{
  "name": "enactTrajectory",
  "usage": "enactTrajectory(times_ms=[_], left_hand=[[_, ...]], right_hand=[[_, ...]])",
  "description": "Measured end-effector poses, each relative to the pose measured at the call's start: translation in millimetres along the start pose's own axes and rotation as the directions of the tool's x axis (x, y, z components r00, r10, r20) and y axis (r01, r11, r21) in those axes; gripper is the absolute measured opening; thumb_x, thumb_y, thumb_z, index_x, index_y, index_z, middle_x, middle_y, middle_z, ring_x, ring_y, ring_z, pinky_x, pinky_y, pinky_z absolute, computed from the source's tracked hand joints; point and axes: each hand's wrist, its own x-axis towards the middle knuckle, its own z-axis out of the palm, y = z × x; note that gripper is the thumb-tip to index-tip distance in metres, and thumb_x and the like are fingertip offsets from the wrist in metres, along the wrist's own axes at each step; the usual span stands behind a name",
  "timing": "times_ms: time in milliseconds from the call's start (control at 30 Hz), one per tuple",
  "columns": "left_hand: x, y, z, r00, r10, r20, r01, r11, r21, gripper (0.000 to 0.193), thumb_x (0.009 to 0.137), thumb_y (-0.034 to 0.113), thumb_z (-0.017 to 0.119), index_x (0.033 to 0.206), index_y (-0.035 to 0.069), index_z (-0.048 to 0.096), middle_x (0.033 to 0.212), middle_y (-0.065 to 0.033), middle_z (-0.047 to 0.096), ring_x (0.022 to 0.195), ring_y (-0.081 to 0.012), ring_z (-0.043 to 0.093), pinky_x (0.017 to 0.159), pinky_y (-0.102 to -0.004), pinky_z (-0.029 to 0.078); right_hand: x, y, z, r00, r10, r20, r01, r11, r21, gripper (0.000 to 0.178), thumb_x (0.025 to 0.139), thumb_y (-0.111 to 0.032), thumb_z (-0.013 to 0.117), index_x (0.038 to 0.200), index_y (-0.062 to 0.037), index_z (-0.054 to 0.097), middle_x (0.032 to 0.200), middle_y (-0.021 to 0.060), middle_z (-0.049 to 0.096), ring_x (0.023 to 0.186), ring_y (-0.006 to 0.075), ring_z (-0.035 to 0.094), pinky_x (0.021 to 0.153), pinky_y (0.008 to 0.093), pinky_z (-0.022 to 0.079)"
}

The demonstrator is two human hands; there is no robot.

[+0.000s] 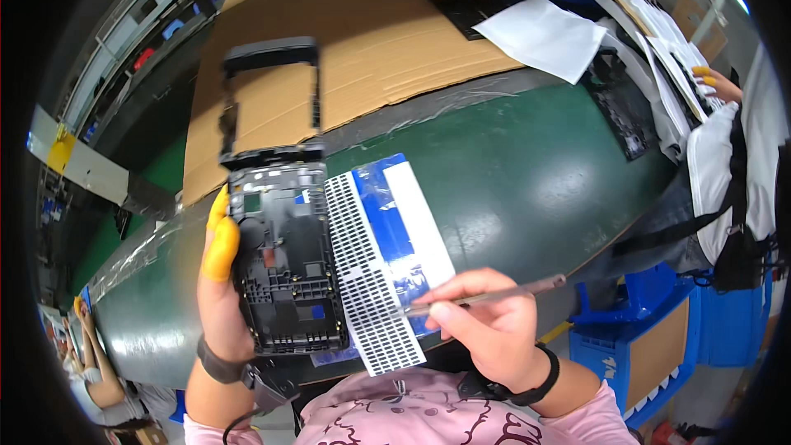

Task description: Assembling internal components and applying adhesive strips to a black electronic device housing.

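My left hand, with yellow finger cots on its fingers, is closed around the left edge of a black plastic housing. The housing has a ribbed lower body and an open rectangular frame at its far end. Between the thumb and fingers of my right hand is a thin metal tweezers-like tool. Its tip is at a white sheet of small black rectangular stickers, right beside the housing. Under the sheet lie a blue film-wrapped pack and a white strip.
Brown cardboard covers the far part of the green table. Another black frame, a white sheet and a black panel lie farther right. Blue crates stand at right below the table. Other people are at both sides.
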Motion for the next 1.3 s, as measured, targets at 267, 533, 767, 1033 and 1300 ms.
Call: enactTrajectory(times_ms=[267, 533, 767, 1033, 1300], left_hand=[[-5.2, -26.0, -57.8, 0.948, 0.183, -0.261, -0.172, 0.983, 0.063, 0.043, 0.088, 0.027, 0.046, 0.126, 0.009, 0.033, 0.1, -0.0022, 0.051, 0.082, -0.0095, 0.049, 0.074, -0.0243, 0.043], [-6.9, -23.0, -52.7, 0.973, 0.046, -0.226, -0.093, 0.975, -0.202, 0.049, 0.086, 0.02, 0.048, 0.129, 0.01, 0.027, 0.118, -0.0081, 0.045, 0.105, -0.0209, 0.047, 0.088, -0.0358, 0.04], [-11.8, -23.3, -51.5, 0.977, 0.004, -0.212, -0.056, 0.97, -0.238, 0.051, 0.086, 0.016, 0.048, 0.13, 0.012, 0.023, 0.119, -0.0103, 0.043, 0.105, -0.023, 0.047, 0.089, -0.0388, 0.041], [-23.5, -27.2, -48.3, 0.986, -0.152, -0.07, 0.11, 0.903, -0.415, 0.052, 0.085, 0.015, 0.05, 0.131, 0.018, 0.027, 0.122, -0.0069, 0.043, 0.105, -0.0214, 0.046, 0.089, -0.0398, 0.04], [-27.6, -29.2, -54.3, 0.984, -0.18, 0.007, 0.164, 0.876, -0.453, 0.052, 0.086, 0.014, 0.049, 0.132, 0.018, 0.025, 0.124, -0.0086, 0.04, 0.111, -0.0221, 0.043, 0.092, -0.0416, 0.038]], right_hand=[[55.9, 38.2, 21.7, 0.986, 0.16, -0.05, -0.164, 0.983, -0.087, 0.012, 0.078, 0.004, 0.057, 0.089, 0.0028, 0.053, 0.075, 0.0029, 0.057, 0.064, 0.0041, 0.052, 0.054, 0.0172, 0.04], [57.3, 37.1, 21.6, 0.986, 0.148, -0.071, -0.158, 0.973, -0.171, 0.011, 0.077, 0.004, 0.056, 0.089, 0.0033, 0.055, 0.077, 0.0066, 0.06, 0.065, 0.007, 0.056, 0.056, 0.0174, 0.043], [57.6, 39.3, 23.6, 0.985, 0.144, -0.1, -0.165, 0.952, -0.258, 0.011, 0.076, 0.004, 0.058, 0.086, 0.003, 0.056, 0.073, 0.008, 0.062, 0.059, 0.0054, 0.054, 0.05, 0.0165, 0.04], [35.1, 9.6, 46.1, 0.999, -0.004, -0.047, -0.001, 0.995, -0.1, 0.008, 0.073, 0.005, 0.058, 0.08, 0.008, 0.056, 0.078, 0.0189, 0.062, 0.066, 0.0149, 0.059, 0.057, 0.022, 0.045], [32.8, 20.4, 81.2, 0.985, 0.064, 0.159, -0.041, 0.989, -0.143, 0.01, 0.075, 0.006, 0.058, 0.085, 0.0083, 0.057, 0.081, 0.0151, 0.063, 0.066, 0.011, 0.058, 0.056, 0.0184, 0.045]])
